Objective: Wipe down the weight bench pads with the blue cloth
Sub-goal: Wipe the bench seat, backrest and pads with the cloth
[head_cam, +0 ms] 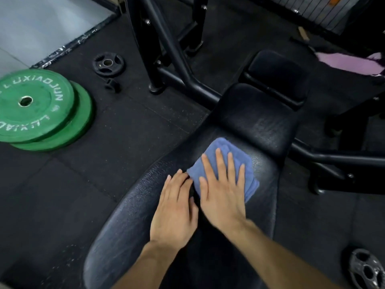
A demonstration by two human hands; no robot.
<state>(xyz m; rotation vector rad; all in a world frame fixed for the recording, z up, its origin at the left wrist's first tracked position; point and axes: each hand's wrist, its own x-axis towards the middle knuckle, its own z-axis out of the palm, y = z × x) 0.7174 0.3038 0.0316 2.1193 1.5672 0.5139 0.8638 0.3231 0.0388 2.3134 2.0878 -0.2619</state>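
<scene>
A folded blue cloth (227, 151) lies on the long black back pad (129, 215) of the weight bench, near the pad's far end. My right hand (223, 190) presses flat on the cloth, fingers spread. My left hand (177, 209) rests flat on the pad beside it, its fingertips touching the cloth's left edge. Beyond the cloth sits the black seat pad (258, 113), and past that a small black roller pad (277, 69). The back pad's surface looks scuffed and shiny.
Two stacked green weight plates (39, 107) lie on the black rubber floor at left. A small black plate (108, 63) lies further back; another (366, 270) is at bottom right. The black rack frame (173, 51) stands behind the bench. A purple cloth (350, 63) lies at right.
</scene>
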